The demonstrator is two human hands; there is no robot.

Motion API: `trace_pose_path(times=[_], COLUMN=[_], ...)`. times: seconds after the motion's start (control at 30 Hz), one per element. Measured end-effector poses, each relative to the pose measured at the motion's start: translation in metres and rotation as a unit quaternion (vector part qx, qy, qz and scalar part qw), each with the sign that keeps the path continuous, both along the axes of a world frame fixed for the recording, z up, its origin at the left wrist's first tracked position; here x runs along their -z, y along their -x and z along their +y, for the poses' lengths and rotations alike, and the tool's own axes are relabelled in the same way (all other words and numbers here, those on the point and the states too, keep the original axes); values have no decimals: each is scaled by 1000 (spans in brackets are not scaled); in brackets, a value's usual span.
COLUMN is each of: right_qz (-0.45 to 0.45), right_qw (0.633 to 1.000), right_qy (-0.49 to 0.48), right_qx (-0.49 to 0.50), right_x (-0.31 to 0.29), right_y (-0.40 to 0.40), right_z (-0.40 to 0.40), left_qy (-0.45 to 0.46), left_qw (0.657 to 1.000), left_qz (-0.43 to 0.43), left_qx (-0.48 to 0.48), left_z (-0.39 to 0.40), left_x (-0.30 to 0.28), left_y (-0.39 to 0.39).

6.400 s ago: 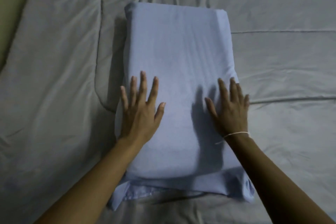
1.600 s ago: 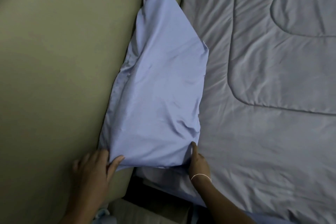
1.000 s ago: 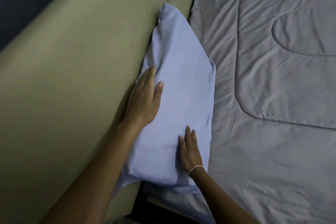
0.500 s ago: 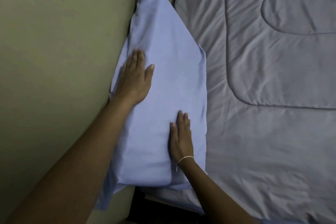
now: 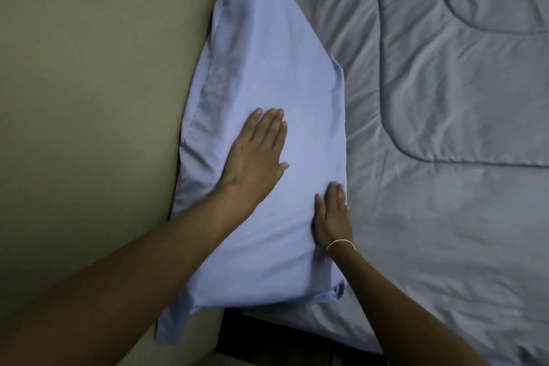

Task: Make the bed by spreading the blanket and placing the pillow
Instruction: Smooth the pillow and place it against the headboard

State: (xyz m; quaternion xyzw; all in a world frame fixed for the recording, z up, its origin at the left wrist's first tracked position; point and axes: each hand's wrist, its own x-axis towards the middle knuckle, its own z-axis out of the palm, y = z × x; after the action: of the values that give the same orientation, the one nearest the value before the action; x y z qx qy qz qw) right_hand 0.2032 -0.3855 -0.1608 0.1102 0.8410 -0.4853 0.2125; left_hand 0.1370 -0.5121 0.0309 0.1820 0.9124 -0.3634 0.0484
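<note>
Against the olive headboard at the bed's edge leans a light-blue pillow, its right side lying on the spread grey blanket, with the left hand and right hand both pressed flat on it, fingers straight, gripping nothing.

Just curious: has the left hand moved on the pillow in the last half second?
Yes. The left hand slid from the pillow's headboard-side edge toward its middle.
</note>
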Motion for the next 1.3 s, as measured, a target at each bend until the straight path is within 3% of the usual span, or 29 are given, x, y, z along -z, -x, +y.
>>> trace_pose_path(times=[0.17,0.4,0.5,0.8,1.07,1.3], right_qz=[-31,41,52,140,219,249], right_qw=[996,952,944,923,899,826], right_qy=[-44,-169,-186,-200,-177,-178], right_qx=[-72,-251,-266,-297,-337,-474], right_x=[-16,-71,-108,-230,-282,-264], right_y=[3,-1,-5,-16,-39,-107], right_z=[21,67,94,169,177,145], left_qy=[-3,-161,-203,-274,-351,-386], left_qw=[999,967,942,899,843,746], left_qz=[-8,-23,-22,51,148,242], left_qx=[-49,-195,-266,-337,-379,-485], left_z=[5,45,75,142,166,140], left_x=[-2,-4,-21,-110,-148,-128], left_y=[-18,-51,-75,-132,-181,-299])
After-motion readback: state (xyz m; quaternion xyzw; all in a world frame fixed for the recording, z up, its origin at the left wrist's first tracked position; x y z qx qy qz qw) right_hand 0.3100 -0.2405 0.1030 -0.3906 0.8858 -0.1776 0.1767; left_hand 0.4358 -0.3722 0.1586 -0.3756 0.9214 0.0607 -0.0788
